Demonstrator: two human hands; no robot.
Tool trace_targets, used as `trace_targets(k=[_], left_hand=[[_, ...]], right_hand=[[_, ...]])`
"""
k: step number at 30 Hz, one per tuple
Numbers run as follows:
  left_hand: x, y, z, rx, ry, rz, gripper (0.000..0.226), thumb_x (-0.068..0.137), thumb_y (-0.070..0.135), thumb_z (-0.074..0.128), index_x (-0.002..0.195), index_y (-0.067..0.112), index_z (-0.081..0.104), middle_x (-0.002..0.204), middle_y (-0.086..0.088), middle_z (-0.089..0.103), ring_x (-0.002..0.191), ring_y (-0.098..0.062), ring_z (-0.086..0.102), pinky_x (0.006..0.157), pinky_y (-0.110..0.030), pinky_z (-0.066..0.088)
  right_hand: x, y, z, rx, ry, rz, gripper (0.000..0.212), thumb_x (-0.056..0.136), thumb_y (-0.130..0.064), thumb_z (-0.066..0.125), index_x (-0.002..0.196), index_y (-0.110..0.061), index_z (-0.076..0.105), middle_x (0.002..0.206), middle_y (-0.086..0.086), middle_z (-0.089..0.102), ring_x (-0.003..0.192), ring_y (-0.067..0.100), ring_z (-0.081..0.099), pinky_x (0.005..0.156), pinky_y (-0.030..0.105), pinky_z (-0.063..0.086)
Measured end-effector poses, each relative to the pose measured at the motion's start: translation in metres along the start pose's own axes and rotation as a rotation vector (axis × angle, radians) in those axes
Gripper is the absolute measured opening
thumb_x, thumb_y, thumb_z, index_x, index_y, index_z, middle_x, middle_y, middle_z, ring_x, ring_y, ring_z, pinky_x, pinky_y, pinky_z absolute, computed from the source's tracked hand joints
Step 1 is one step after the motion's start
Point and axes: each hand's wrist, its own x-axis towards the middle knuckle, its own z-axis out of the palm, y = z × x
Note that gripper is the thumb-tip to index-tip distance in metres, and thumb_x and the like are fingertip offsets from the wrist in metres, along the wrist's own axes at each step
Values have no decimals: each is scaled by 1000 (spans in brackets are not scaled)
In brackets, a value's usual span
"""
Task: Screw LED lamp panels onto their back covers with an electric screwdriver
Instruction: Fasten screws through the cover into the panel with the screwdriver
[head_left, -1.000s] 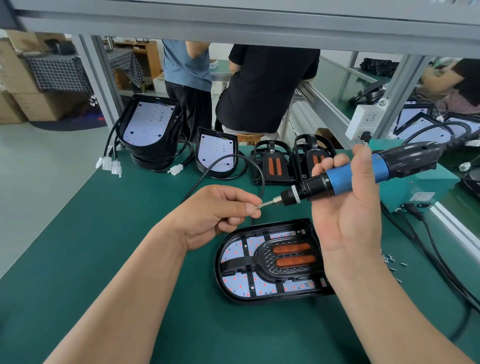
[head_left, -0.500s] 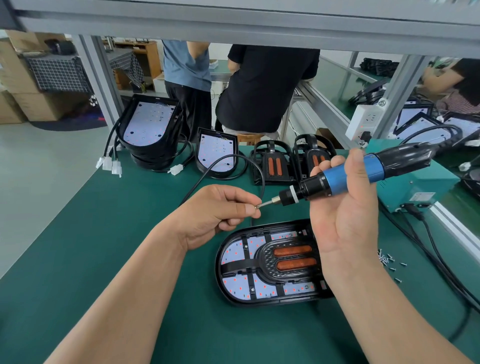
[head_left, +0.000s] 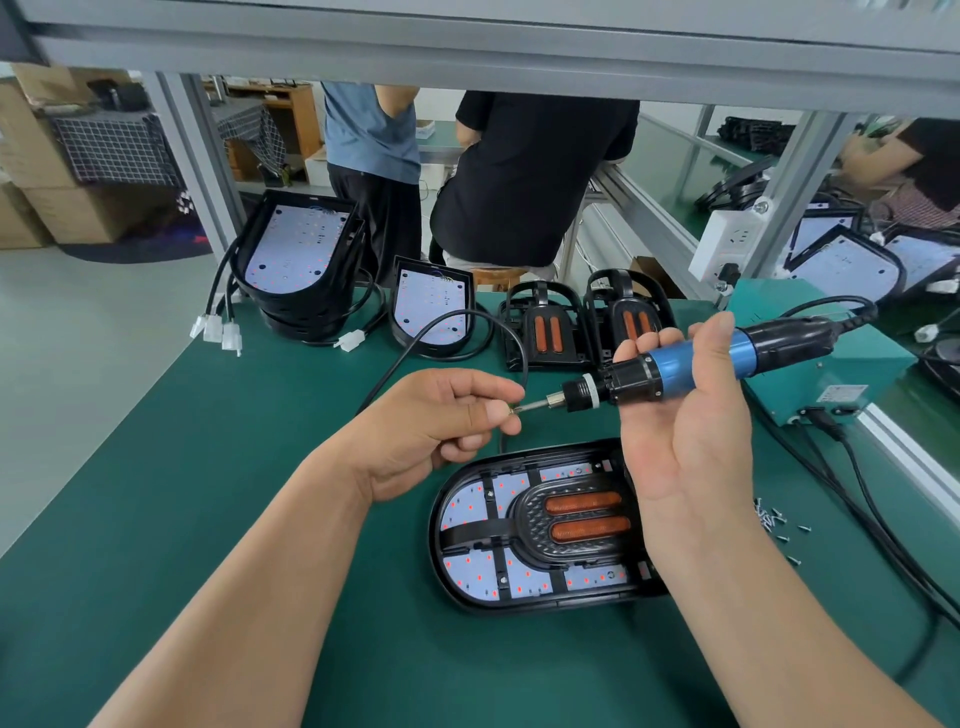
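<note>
Head view: right hand (head_left: 685, 441) palm up, fingers curled round screwdriver (head_left: 701, 358), held above the table near level, bit pointing left. Left hand (head_left: 436, 426) pinches a tiny screw (head_left: 511, 410) between thumb and forefinger, right at the bit tip, other fingers curled under. Lamp (head_left: 478, 566) lies flat on green table (head_left: 208, 467) below both hands, LED side up, black frame (head_left: 535, 540) with 2 orange bars over its middle; right wrist hides its right edge. Loose screws (head_left: 771, 519) scattered on table right of lamp, apart from it. Far edge: stack (head_left: 301, 260) of lamps at left with white plugs (head_left: 215, 330) hanging off the table edge, 1 panel (head_left: 431, 306) propped beside it, then 2 more frames (head_left: 540, 332) standing side by side. Teal box (head_left: 821, 374) behind right hand, black cables (head_left: 857, 483) running along table's right side. 2 people (head_left: 524, 171) behind the bench, backs turned.
</note>
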Motion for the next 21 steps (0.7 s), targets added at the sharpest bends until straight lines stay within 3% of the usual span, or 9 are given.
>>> trace_targets(k=[2, 5, 9, 11, 13, 16, 21], left_hand=[[-1, 1, -1, -6, 11, -2, 34, 95, 19, 74, 124, 3, 70, 95, -13, 73, 62, -8, 45, 49, -14, 37], [-3, 2, -4, 64, 54, -28, 35, 91, 31, 74, 113, 4, 76, 87, -8, 69, 60, -7, 42, 47, -14, 33], [-7, 2, -5, 316, 35, -109, 56, 77, 45, 87, 106, -2, 76, 83, -8, 61, 63, -11, 41, 50, -18, 30], [-10, 3, -3, 400, -13, -157, 61, 71, 49, 86, 108, 1, 77, 92, -15, 68, 78, -19, 51, 61, -23, 37], [-12, 6, -3, 413, -43, -187, 54, 70, 44, 88, 108, 7, 80, 108, -25, 75, 92, -27, 60, 81, -41, 46], [-13, 7, -2, 432, -44, -208, 43, 69, 34, 89, 105, 10, 82, 113, -26, 75, 96, -30, 67, 102, -61, 48], [-12, 5, -3, 449, -2, -194, 39, 69, 34, 88, 102, 13, 84, 109, -22, 78, 97, -29, 70, 109, -65, 45]], right_hand=[[0, -1, 0, 18, 11, 1, 35, 100, -34, 71, 122, -12, 54, 91, 2, 61, 84, 19, 62, 96, 40, 60], [2, -5, -2, 40, 21, 1, 37, 100, -33, 73, 124, -12, 54, 91, 3, 61, 83, 19, 62, 98, 41, 60], [7, -10, -2, 68, 27, 3, 32, 102, -29, 72, 122, -12, 55, 87, 3, 62, 77, 18, 63, 87, 38, 60], [10, -12, -3, 93, 21, 7, 27, 102, -26, 73, 118, -12, 56, 85, 3, 63, 76, 18, 62, 82, 37, 59], [11, -15, -4, 101, 13, 17, 25, 103, -24, 73, 116, -11, 57, 85, 3, 63, 76, 18, 62, 81, 37, 58], [12, -17, -4, 102, 6, 22, 23, 102, -22, 72, 115, -10, 57, 85, 3, 62, 75, 18, 61, 78, 36, 57], [14, -23, -3, 88, -6, 17, 20, 101, -18, 71, 112, -10, 57, 83, 3, 61, 72, 17, 59, 75, 34, 56]])
